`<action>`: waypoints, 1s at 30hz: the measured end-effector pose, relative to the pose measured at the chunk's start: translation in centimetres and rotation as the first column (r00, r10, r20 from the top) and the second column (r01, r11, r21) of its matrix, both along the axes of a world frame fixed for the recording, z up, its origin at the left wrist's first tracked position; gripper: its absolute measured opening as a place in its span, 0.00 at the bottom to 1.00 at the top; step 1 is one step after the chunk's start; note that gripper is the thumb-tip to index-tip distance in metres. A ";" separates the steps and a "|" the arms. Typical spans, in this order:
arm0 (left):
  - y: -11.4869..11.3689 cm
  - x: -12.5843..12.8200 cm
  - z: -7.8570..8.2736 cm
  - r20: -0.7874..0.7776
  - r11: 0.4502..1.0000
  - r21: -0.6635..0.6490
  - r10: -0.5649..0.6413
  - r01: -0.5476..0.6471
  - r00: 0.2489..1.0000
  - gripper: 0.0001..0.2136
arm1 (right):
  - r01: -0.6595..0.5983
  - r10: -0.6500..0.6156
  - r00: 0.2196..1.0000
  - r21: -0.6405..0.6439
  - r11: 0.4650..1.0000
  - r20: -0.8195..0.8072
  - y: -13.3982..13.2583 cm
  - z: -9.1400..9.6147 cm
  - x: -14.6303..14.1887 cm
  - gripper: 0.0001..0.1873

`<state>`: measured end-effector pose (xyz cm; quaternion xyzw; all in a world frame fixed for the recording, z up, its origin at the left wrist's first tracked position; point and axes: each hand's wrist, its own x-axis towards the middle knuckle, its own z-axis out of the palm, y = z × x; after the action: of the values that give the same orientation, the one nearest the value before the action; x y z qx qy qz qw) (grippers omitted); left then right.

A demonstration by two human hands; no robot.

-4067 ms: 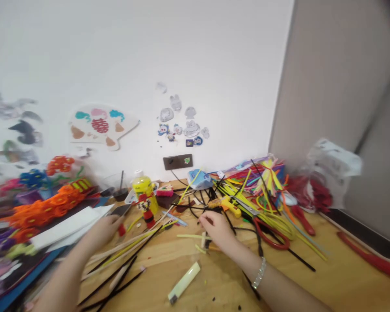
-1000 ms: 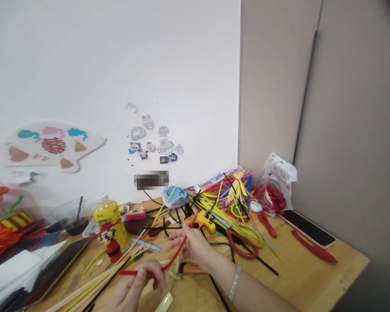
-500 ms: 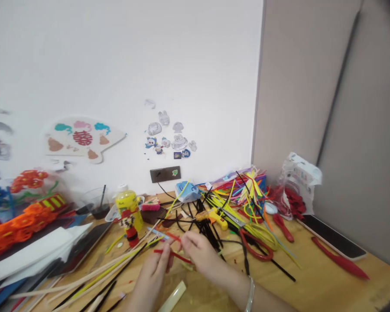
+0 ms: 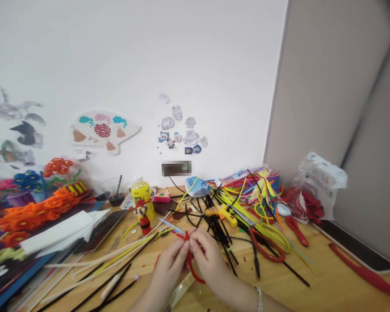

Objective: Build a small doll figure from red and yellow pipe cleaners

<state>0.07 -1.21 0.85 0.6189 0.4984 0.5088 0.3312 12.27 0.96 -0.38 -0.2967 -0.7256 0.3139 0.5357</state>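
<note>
My left hand [image 4: 173, 260] and my right hand [image 4: 208, 255] meet above the front of the wooden table, both closed in a pinch on a red pipe cleaner [image 4: 192, 268]. One length of it curves down between the hands; short red ends stick out above the fingertips. Part of it is hidden by my fingers. Under my hands lies a pale translucent strip [image 4: 182, 289]. Just beyond them is a bunch of black pipe cleaners [image 4: 217, 225]. A small red and black figure [image 4: 144, 221] stands to the left, before a yellow bottle [image 4: 141, 190].
A yellow glue gun [image 4: 226, 215] and red-handled scissors [image 4: 268, 247] lie at right among yellow pipe cleaners. Farther right are a red-handled tool [image 4: 364, 271] and a phone-like dark slab [image 4: 357, 247]. Orange pipe-cleaner flowers [image 4: 39, 212] and white sheets [image 4: 61, 229] fill the left.
My hands have come together, and the red pipe cleaner is now bent downward between them. The view has turned left, so the scene sits farther right.
</note>
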 end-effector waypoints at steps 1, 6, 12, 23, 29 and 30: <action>-0.1 0.0 0.1 -0.045 0.999 0.046 0.020 -0.018 0.999 0.16 | 0.010 -0.009 1.000 -0.032 0.999 0.008 -0.2 -0.1 -0.1 0.09; -0.6 -0.5 -0.2 -0.075 0.988 0.146 0.054 -0.043 0.996 0.10 | -0.148 0.148 0.989 -0.170 0.974 -0.012 -0.6 0.0 -0.2 0.10; -0.7 0.1 0.1 0.276 0.997 0.040 -0.080 0.071 0.958 0.11 | -0.241 0.220 0.969 -0.217 0.946 -0.116 -0.4 0.2 -0.3 0.13; 0.0 -0.1 1.2 0.432 0.990 -0.079 -0.075 0.120 0.899 0.14 | -0.131 0.106 0.987 -0.222 0.966 -0.122 0.2 -0.4 -0.3 0.16; 0.0 -0.1 1.1 0.290 0.997 -0.068 -0.017 0.039 0.957 0.13 | -0.205 0.142 0.963 -0.277 0.939 -0.230 0.1 -0.4 -0.5 0.13; 0.0 -0.2 1.0 0.268 0.999 -0.054 0.016 -0.001 0.963 0.13 | -0.215 0.153 0.961 -0.279 0.936 -0.229 0.1 -0.5 -0.5 0.13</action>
<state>-0.13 -1.22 1.88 0.5332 0.4650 0.5758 0.4098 11.77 1.06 -0.92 -0.2717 -0.6353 0.4986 0.5234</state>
